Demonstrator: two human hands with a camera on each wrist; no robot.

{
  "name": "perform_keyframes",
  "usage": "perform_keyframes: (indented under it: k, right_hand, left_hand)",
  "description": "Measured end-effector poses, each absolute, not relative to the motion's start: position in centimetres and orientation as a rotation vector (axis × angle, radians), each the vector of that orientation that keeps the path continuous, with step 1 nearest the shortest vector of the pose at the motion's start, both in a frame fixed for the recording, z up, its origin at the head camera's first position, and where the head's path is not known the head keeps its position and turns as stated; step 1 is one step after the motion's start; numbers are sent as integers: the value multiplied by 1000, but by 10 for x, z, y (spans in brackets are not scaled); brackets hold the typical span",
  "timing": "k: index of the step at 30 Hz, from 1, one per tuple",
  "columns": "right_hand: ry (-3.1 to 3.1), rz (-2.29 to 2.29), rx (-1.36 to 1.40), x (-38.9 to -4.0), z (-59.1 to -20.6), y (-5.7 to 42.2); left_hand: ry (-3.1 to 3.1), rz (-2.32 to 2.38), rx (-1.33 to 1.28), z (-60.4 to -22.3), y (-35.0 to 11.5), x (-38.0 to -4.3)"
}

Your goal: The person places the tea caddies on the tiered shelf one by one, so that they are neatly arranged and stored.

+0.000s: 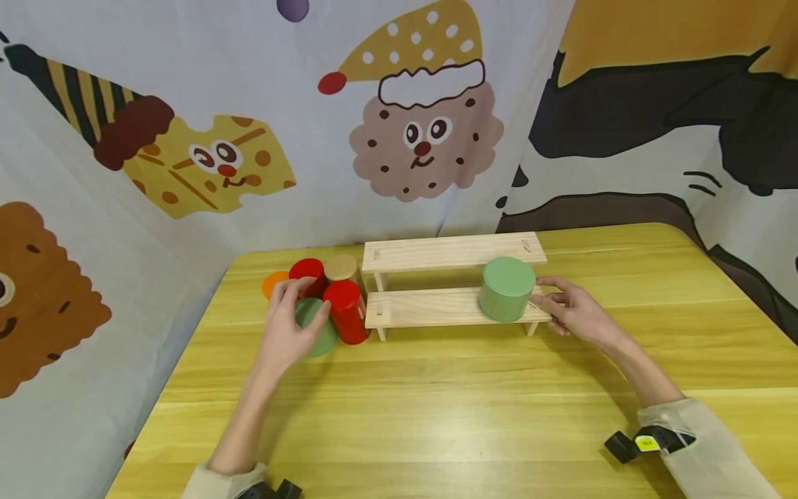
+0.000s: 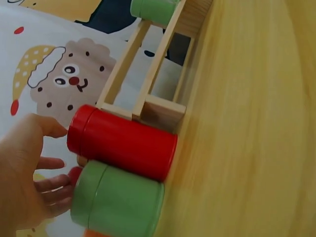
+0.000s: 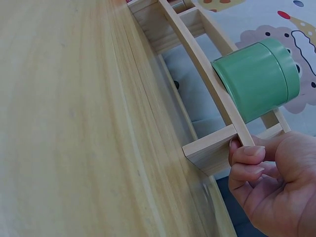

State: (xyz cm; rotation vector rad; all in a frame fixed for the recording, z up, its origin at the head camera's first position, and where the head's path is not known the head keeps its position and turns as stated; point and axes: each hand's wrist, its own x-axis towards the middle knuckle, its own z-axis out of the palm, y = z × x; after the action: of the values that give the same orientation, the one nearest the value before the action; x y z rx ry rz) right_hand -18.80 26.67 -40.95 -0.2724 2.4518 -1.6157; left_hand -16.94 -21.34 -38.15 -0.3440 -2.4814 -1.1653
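Observation:
My left hand (image 1: 283,336) hovers over a green lidded canister (image 1: 325,340), its fingers spread and holding nothing. In the left wrist view, its fingertips are close to the lids of that canister and of a taller red canister (image 2: 123,142); whether they touch is unclear. My right hand (image 1: 580,317) grips the right end of the lower step of a two-step wooden shelf (image 1: 430,308). The right wrist view shows the thumb and curled fingers (image 3: 247,170) on the board's end. Near that end, another green canister (image 3: 259,79) stands upright on the lower step.
Behind the left hand stand a second red canister (image 1: 308,269), a tan-lidded one (image 1: 342,266) and an orange one (image 1: 273,283), clustered left of the shelf. The upper step (image 1: 449,252) rises behind the lower one. A printed curtain (image 1: 312,222) hangs along the wooden table's (image 1: 430,416) back edge.

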Motion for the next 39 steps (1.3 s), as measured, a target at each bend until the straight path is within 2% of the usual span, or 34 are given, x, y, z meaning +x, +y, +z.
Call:
perform_keyframes:
  k: [16, 39]
  right_hand:
    - [2459, -1617, -286, -188, -412, 267]
    - [2454, -1620, -287, -188, -411, 266]
  left_hand:
    - [-2681, -979, -205, -398, -230, -166]
    - [-2794, -989, -286, -403, -239, -169]
